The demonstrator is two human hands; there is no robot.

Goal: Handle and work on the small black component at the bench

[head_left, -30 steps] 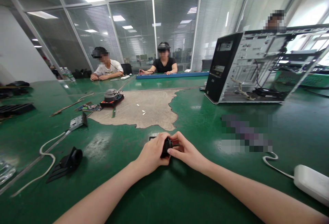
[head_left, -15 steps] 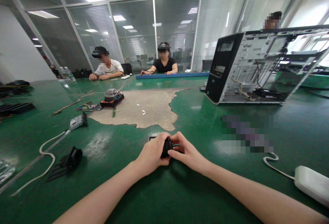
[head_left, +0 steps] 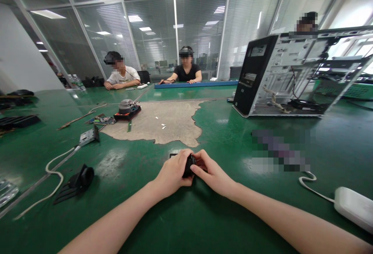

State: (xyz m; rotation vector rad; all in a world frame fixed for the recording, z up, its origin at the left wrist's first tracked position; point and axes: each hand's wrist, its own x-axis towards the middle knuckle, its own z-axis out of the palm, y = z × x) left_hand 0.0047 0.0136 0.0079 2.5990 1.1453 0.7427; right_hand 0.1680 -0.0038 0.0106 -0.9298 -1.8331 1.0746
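Just below the middle of the view, my left hand [head_left: 174,169] is wrapped round a small black plastic part [head_left: 189,165] with a rounded, ridged end. A flat black edge of it shows beyond my left knuckles. My right hand [head_left: 212,171] is closed at the right end of this part, thumb and fingers pinching its rim. Most of the part is hidden by my hands, so its exact kind cannot be made out. To the left on the green table lies a similar-looking black plastic piece [head_left: 81,180] with a round opening and flat prongs.
An open computer case [head_left: 258,79] stands at the right. A white power strip [head_left: 354,207] with a cord lies right front. At left are a metal bracket [head_left: 87,136] and a white cable [head_left: 54,172]. Circuit boards [head_left: 101,119] and a grey-topped cooler [head_left: 127,108] sit farther back. Two people sit opposite.
My right thumb has shifted slightly up along the rim of the black part, and the right fingers have drawn in closer. My left hand stays where it was.
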